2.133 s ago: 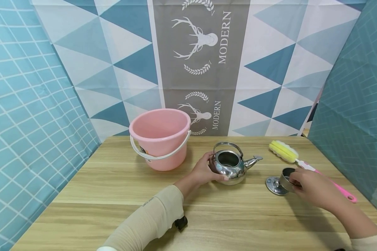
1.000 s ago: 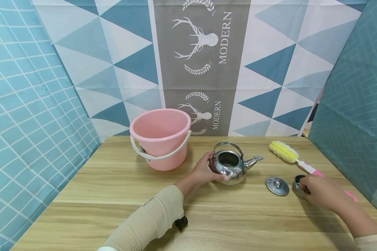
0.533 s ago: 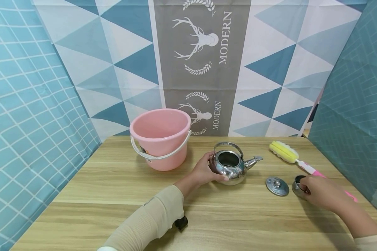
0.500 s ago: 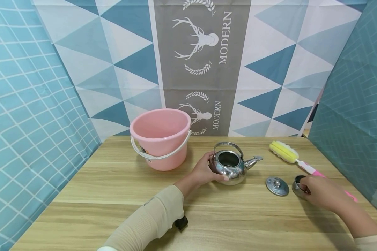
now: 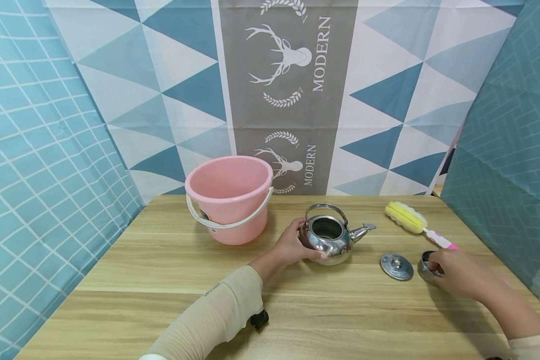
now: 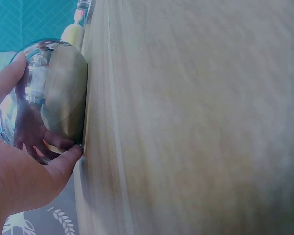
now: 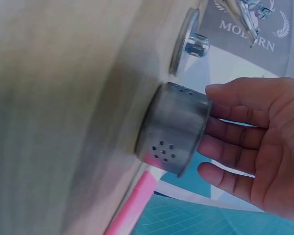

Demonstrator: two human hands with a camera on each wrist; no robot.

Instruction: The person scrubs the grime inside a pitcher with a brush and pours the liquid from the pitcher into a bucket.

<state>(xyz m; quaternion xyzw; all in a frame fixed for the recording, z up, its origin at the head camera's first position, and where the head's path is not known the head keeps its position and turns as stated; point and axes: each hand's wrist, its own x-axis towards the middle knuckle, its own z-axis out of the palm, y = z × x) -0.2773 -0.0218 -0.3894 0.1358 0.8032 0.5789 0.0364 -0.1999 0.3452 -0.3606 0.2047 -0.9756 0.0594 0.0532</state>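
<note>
My left hand [image 5: 299,246] grips the side of a shiny steel teapot [image 5: 335,246], which stands uncovered on the table, its spout pointing right. In the left wrist view the thumb and fingers of my left hand [image 6: 24,166] spread around the teapot's curved body [image 6: 63,93]. A small steel strainer basket [image 7: 174,129] with punched holes stands on the table at the right. My right hand [image 5: 461,275] pinches its rim, as the right wrist view shows with the thumb and fingers at the edge. Left of the basket lies the round teapot lid [image 5: 396,267], knob up.
A pink bucket [image 5: 236,220] with a white handle stands at the back left. Behind the strainer basket lies a yellow-and-white sponge brush [image 5: 406,217], its pink handle partly hidden by my right hand. Patterned cloth [image 5: 288,110] hangs behind the wooden table [image 5: 162,290].
My right hand has moved the strainer basket right, from beside the lid's knob down onto the table. Over the last second almost nothing has moved. My left hand stays on the teapot.
</note>
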